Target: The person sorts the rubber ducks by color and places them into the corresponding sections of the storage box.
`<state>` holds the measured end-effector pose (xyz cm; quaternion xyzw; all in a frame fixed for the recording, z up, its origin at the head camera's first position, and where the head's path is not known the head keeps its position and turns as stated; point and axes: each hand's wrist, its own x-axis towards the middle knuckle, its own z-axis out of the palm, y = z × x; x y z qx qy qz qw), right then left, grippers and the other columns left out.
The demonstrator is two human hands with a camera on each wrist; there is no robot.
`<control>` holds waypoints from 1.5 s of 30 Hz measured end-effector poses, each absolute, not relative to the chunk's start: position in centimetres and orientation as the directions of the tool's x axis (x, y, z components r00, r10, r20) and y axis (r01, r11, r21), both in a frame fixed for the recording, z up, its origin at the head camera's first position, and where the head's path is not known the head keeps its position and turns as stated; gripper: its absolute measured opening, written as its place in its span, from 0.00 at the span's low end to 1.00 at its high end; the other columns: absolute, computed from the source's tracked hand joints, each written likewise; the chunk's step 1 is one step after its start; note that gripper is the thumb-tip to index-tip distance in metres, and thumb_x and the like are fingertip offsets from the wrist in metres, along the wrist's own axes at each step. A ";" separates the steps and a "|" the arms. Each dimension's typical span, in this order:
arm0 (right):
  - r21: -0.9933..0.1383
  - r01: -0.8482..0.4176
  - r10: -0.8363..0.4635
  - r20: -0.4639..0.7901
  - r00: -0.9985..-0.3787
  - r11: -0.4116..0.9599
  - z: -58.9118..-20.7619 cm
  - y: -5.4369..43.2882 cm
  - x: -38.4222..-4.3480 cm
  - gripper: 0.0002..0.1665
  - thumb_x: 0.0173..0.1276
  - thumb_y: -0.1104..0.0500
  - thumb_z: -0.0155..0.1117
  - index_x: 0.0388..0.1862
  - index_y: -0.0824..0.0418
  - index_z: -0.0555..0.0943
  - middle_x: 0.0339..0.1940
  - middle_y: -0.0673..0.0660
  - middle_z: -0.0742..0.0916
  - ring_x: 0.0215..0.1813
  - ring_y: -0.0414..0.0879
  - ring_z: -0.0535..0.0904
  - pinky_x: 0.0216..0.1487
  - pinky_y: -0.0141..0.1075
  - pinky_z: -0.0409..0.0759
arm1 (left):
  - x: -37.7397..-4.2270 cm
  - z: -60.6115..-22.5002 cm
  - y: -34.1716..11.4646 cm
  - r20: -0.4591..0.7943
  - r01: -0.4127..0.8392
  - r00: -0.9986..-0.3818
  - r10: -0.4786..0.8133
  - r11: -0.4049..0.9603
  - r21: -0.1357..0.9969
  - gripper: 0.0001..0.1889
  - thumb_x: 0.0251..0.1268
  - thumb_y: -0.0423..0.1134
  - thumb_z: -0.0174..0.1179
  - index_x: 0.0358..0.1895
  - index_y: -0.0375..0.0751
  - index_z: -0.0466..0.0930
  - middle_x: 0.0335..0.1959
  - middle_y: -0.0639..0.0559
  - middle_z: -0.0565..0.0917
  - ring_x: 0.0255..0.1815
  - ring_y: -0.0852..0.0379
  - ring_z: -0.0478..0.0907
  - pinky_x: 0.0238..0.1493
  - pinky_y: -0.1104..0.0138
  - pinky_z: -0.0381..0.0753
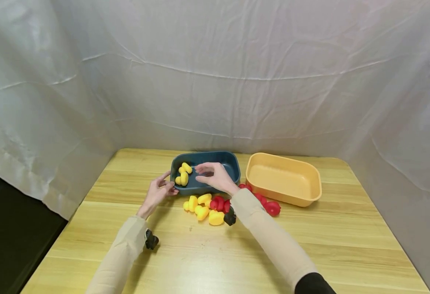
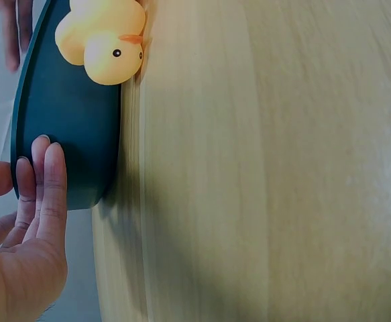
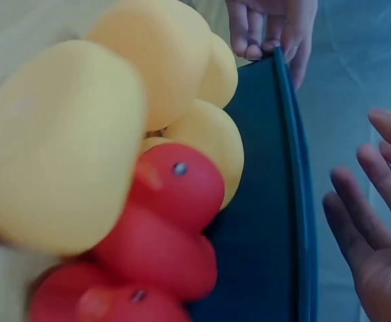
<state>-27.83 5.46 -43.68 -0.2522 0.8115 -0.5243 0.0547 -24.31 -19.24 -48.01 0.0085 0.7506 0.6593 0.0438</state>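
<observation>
My left hand (image 1: 158, 192) grips the left end of a dark blue plastic bin (image 1: 204, 190). In the left wrist view its thumb is over the rim and several fingers (image 2: 53, 191) lie along the outer wall. Above the middle of the bin hovers my right hand (image 1: 216, 177), fingers loosely bent and apart, with nothing between them. Two yellow rubber ducks (image 1: 184, 178) lie inside the bin's left part. In front of the bin, several yellow rubber ducks (image 1: 216, 218) and red rubber ducks (image 3: 182, 178) are clustered on the table, partly hidden by my right wrist.
To the right stands an orange-yellow bin (image 1: 278, 196), with more red ducks (image 1: 272, 208) close to its front. Everything rests on a wooden table (image 1: 185, 261). Pale sheeting (image 1: 237, 102) hangs behind it and along the sides.
</observation>
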 end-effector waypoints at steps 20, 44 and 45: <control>-0.744 -0.545 -0.602 0.245 -0.760 0.386 -46.1 12.5 -20.7 0.22 0.65 0.59 0.72 0.57 0.63 0.83 0.55 0.57 0.88 0.58 0.52 0.83 0.64 0.53 0.83 | -24.2 -48.4 -19.1 -0.047 -0.040 -0.997 0.054 0.132 0.990 0.32 0.73 0.27 0.51 0.78 0.31 0.55 0.45 0.30 0.82 0.31 0.61 0.86 0.47 0.63 0.91; -0.699 -0.602 -0.645 0.263 -0.718 0.385 -47.8 12.3 -20.7 0.19 0.61 0.58 0.76 0.51 0.59 0.87 0.52 0.51 0.88 0.60 0.48 0.77 0.66 0.42 0.77 | -24.1 -48.3 -19.2 -0.058 -0.050 -0.997 0.057 0.134 0.990 0.32 0.74 0.28 0.50 0.78 0.32 0.54 0.46 0.30 0.81 0.31 0.62 0.86 0.47 0.64 0.91; -0.699 -0.602 -0.647 0.260 -0.717 0.387 -47.8 12.3 -20.7 0.19 0.61 0.58 0.76 0.51 0.59 0.87 0.52 0.51 0.88 0.60 0.48 0.77 0.66 0.42 0.77 | -24.1 -48.3 -19.2 -0.061 -0.053 -0.997 0.057 0.134 0.990 0.32 0.74 0.28 0.50 0.79 0.32 0.54 0.46 0.31 0.81 0.32 0.62 0.86 0.48 0.63 0.91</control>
